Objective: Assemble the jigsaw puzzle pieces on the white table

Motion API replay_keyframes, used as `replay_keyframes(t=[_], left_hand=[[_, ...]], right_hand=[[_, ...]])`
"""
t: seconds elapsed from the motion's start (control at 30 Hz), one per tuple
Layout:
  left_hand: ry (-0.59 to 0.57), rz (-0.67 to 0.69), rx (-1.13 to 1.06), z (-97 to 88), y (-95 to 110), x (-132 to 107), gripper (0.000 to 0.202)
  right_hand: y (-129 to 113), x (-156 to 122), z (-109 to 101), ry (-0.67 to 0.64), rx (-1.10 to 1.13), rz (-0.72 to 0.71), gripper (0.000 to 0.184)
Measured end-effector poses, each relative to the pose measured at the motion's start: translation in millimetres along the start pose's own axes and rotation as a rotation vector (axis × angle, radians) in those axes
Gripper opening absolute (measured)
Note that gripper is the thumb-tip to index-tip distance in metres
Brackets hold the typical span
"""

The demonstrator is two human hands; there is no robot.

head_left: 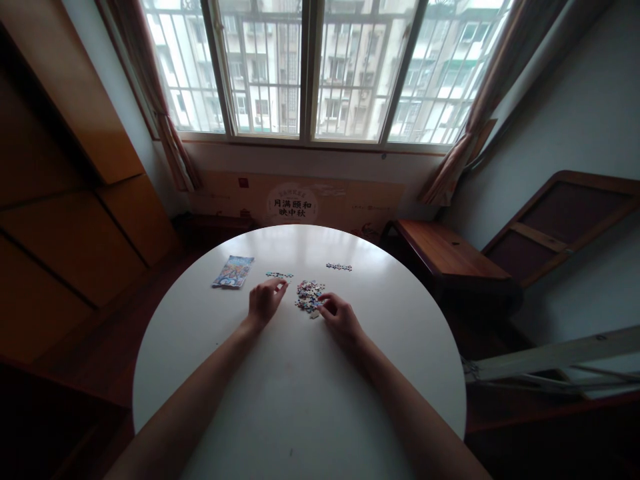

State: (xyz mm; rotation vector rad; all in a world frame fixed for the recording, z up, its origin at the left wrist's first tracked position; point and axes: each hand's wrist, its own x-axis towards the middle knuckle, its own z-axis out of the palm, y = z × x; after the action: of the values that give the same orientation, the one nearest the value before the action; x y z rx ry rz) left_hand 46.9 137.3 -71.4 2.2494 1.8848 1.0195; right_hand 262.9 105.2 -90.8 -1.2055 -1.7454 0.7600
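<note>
A loose heap of small jigsaw pieces (309,293) lies near the middle of a round white table (280,380). My left hand (266,301) is left of the heap, thumb and forefinger pinched on what looks like a tiny jigsaw piece, mostly hidden. At the heap's right edge is my right hand (343,315), its thumb and forefinger apart and curved toward the pieces; I make out nothing held. Just beyond my left hand lies a short row of joined pieces (280,275). Another joined strip (339,267) sits farther back, right of the heap.
A colourful printed sheet or packet (233,272) lies at the table's left. Beyond the table are a printed cardboard panel (340,203) and a barred window. A low wooden bench (450,247) stands at the right, wooden cabinets (65,247) at the left.
</note>
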Motion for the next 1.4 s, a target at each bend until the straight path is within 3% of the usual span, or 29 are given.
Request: replay_keyframes(t=[0.17,0.3,0.53,0.8,0.93,1.2,1.4], left_hand=[[-0.009,-0.205,0.189,-7.0,-32,10,0.025],[-0.041,-0.257,0.266,-5.6,-45,11,0.024],[0.084,-0.172,0.383,-6.1,-34,6,0.027],[0.014,-0.106,0.438,2.5,-24,-1,0.034],[-0.029,-0.179,0.426,9.3,-29,1,0.048],[-0.235,-0.278,0.361,12.8,-39,9,0.071],[-0.262,-0.303,0.345,12.5,-39,11,0.075]], right_hand=[[-2,0,0,0.000,-0.009,0.007,0.021],[-3,-1,0,0.001,-0.007,0.009,0.021],[-2,-1,0,-0.001,-0.002,0.003,0.020],[-2,-1,0,-0.005,-0.021,-0.002,0.018],[-4,-1,0,-0.009,-0.029,0.001,0.019],[-4,-1,0,-0.003,-0.046,-0.011,0.019],[-5,-2,0,-0.010,-0.066,-0.020,0.018]])
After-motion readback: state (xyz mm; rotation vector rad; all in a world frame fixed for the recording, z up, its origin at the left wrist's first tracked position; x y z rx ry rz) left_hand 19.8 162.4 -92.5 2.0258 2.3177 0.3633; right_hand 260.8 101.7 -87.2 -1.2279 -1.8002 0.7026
